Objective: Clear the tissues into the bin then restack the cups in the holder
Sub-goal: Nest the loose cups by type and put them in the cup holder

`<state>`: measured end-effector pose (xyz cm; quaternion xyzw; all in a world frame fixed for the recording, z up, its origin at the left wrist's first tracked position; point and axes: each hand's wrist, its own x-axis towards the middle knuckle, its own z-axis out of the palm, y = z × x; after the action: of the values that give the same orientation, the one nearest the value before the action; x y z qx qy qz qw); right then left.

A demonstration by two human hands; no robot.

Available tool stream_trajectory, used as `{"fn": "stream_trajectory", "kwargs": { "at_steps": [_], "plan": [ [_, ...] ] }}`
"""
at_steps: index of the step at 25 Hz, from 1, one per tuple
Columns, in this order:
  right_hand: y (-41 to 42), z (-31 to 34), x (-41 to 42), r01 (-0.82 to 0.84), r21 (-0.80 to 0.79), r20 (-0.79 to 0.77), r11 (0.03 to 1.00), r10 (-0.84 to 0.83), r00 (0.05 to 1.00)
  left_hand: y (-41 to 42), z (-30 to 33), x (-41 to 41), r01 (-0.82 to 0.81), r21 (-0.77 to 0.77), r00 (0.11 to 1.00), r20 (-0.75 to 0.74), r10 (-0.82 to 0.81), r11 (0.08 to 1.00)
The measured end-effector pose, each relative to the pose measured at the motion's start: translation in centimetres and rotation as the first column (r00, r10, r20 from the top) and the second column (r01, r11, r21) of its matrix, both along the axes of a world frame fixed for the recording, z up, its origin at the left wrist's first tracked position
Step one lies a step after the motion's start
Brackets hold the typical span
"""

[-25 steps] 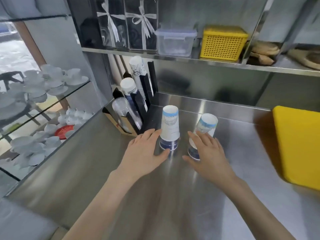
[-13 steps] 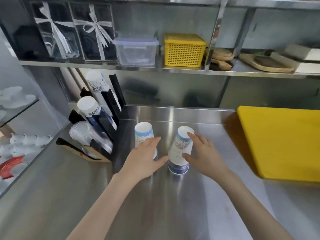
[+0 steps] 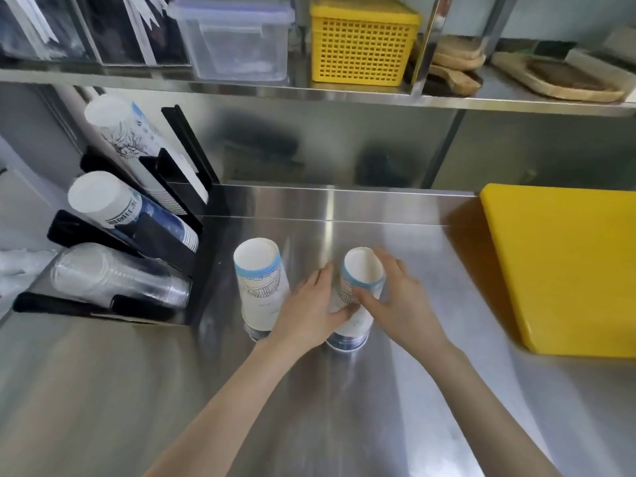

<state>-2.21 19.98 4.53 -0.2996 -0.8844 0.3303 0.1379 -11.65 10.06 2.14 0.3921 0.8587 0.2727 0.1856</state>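
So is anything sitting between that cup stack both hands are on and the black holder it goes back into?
Yes. The other upside-down cup stack stands on the counter between the held stack and the black cup holder. Both the left hand and right hand touch the held stack directly.

Both hands around right cup stack (image 3: 358,297)

Two upside-down paper cup stacks on the steel counter: left stack (image 3: 260,287) free, right stack (image 3: 358,297) looks gripped. Black holder (image 3: 203,242) at left holds tilted cup rows.
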Motion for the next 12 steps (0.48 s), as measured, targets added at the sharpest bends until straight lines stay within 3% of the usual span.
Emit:
{"fn": "stream_trajectory", "kwargs": {
  "at_steps": [12],
  "plan": [
    [-1.6,4.6,1.4,0.033,0.076,-0.172,0.997,-0.020,0.985,-0.7,4.2,1.3,-0.042,0.245,0.999,-0.008,0.045,0.969]
  ]
}}
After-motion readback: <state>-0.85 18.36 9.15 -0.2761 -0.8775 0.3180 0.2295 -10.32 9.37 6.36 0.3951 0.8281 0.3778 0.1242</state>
